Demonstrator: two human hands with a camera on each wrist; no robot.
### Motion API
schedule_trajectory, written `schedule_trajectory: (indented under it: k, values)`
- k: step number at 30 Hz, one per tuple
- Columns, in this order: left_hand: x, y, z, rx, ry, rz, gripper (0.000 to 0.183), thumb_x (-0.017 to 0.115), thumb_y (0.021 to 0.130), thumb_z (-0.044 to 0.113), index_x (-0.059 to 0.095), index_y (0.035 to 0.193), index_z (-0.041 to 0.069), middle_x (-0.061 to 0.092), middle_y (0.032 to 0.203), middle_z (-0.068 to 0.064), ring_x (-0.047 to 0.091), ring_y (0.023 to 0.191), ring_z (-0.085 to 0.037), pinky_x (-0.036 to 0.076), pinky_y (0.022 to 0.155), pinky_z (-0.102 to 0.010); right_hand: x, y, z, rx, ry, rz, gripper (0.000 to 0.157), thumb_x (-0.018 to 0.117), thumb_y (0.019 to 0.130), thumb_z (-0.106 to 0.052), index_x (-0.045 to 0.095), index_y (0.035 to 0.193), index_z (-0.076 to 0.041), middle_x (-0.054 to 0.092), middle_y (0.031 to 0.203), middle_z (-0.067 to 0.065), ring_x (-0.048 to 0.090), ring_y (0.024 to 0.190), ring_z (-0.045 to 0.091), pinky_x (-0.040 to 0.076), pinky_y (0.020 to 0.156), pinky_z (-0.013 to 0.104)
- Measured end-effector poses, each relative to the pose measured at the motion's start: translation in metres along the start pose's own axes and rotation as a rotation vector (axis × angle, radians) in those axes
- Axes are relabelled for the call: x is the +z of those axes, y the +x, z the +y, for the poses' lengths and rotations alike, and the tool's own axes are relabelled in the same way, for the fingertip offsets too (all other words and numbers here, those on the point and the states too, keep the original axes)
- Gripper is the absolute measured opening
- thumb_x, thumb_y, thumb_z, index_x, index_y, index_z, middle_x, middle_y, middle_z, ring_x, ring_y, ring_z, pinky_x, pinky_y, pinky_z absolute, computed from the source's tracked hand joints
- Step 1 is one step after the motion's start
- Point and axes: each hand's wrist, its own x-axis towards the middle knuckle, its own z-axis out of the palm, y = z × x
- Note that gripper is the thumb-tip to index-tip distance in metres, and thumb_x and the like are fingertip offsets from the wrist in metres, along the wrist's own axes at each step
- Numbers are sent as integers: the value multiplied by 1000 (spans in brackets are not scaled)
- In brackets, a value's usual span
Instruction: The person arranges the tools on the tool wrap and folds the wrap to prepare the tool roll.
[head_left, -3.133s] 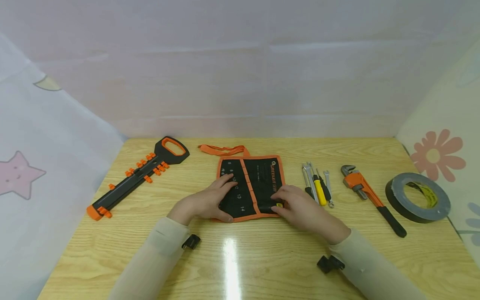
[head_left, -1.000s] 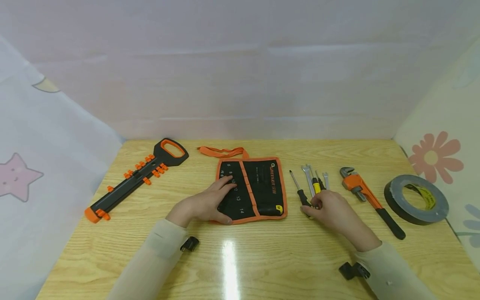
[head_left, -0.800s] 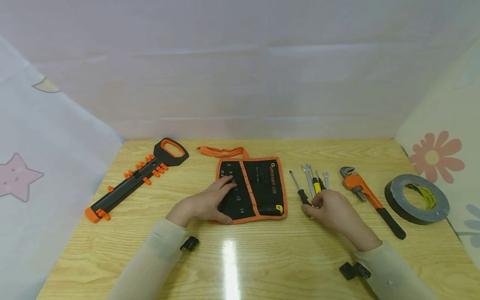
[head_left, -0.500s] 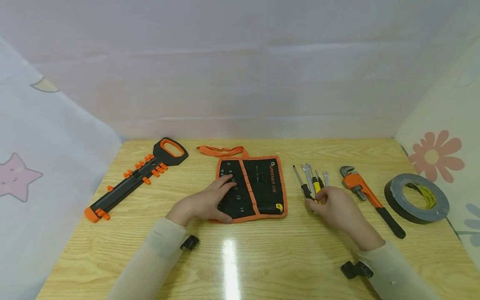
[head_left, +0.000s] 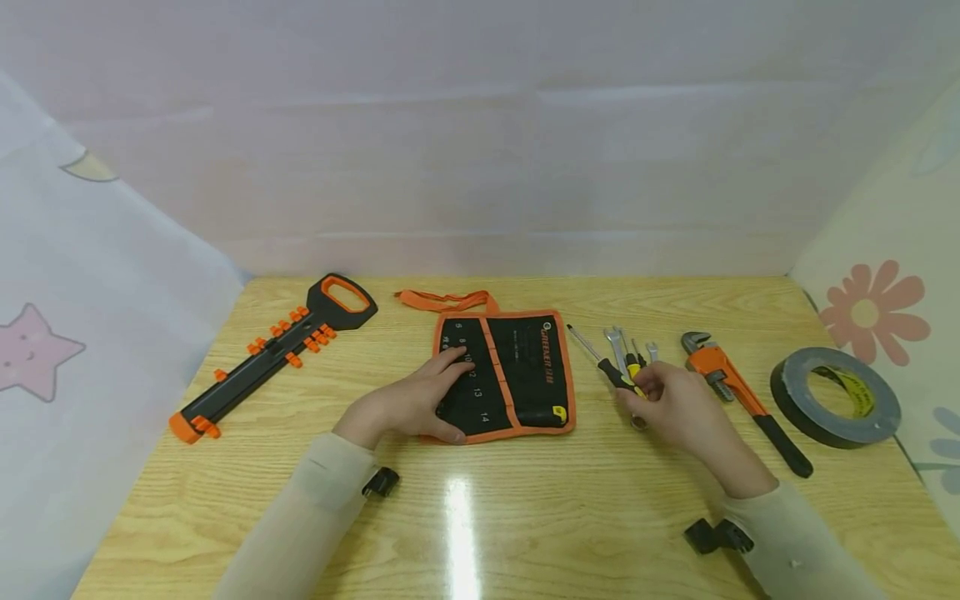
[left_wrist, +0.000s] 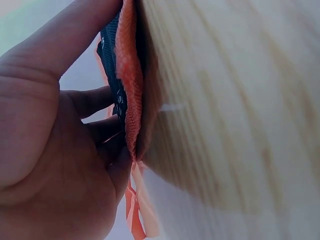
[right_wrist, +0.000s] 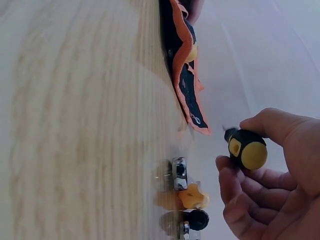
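My left hand [head_left: 408, 400] rests on the left side of a black tool pouch [head_left: 528, 354] with orange trim, its fingers spread over the printed numbers. The left wrist view shows that pouch's orange edge [left_wrist: 131, 85] close beside the thumb. Between thumb and fingers, my right hand [head_left: 678, 412] holds a screwdriver [head_left: 617, 376] with a black and yellow handle, its shaft angled toward the pouch. In the right wrist view the screwdriver's handle end [right_wrist: 254, 155] is held above the table. A yellow tip [head_left: 558, 413] shows at the pouch's lower right.
Beyond the right hand lie an open-ended wrench [head_left: 617, 346], a yellow-handled screwdriver [head_left: 632, 367] and a smaller wrench [head_left: 652, 352]. Farther right are an orange pipe wrench [head_left: 738, 392] and a roll of tape [head_left: 832, 429]. A black-and-orange rack [head_left: 247, 379] lies left.
My right hand has left the pouch's right edge, moved to the tools and taken hold of the black-handled screwdriver, now lifted with its tip swung toward the pouch. The left hand stays put.
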Motion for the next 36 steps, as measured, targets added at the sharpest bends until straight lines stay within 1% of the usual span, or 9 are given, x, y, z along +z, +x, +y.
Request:
schedule_trajectory:
  k: [4,7,12,15,17,19,25,28,36]
  values:
    - [-1,0,1,-1,-2,1,113,92,87,43,25,173,14,1,184,-9,5,171,-36,28,133,-59,-1,1,2,-9,23,5,33,81,98,-30,75,109,0,75,93,9,63,80,16,51,72,34]
    - [-2,0,2,-3,1,-3,113,92,87,44,25,173,14,0,184,-9,5,171,-36,27,133,-60,-2,2,3,-24,38,-1,34,81,98,-29,75,113,1,75,93,8,62,78,15,50,71,33]
    - [-2,1,2,-4,14,-8,112,91,87,45,26,174,15,1,184,-8,6,170,-37,25,134,-60,-5,1,4,-54,58,-16,37,80,100,-28,75,120,3,69,81,3,55,66,14,44,61,28]
    - [-2,2,2,-3,18,-8,112,91,87,46,26,174,16,1,184,-8,6,170,-37,24,134,-61,-6,1,5,-65,67,-25,37,78,102,-26,74,125,3,64,74,1,50,59,14,39,55,27]
    - [-2,3,2,-2,23,-7,112,91,87,46,26,174,16,1,184,-8,6,170,-37,24,134,-61,-6,1,5,-75,74,-29,38,76,103,-26,74,128,2,62,71,0,48,57,14,38,53,27]
    - [-2,3,2,-4,31,-3,112,91,87,46,26,174,16,2,184,-8,7,170,-41,23,134,-63,-6,1,5,-82,77,-32,38,75,104,-27,73,130,1,61,69,0,47,55,13,38,52,27]
    - [-1,1,1,-15,43,-2,111,91,87,47,27,174,19,3,184,-7,8,168,-48,18,133,-67,-4,2,5,-92,60,-38,36,74,105,-25,73,132,-1,58,68,-1,46,55,13,37,51,28]
    - [-1,0,-1,-13,43,-3,111,91,87,47,26,174,19,2,184,-7,8,168,-47,17,133,-67,-2,3,4,-96,46,-40,36,74,105,-26,73,132,-2,57,68,-1,45,56,13,36,51,28]
    - [-1,0,-4,5,48,-1,111,90,88,48,26,174,18,3,184,-5,0,171,-36,14,136,-63,2,4,3,-157,75,-49,35,73,106,-24,72,132,0,55,67,-3,43,56,10,36,51,27]
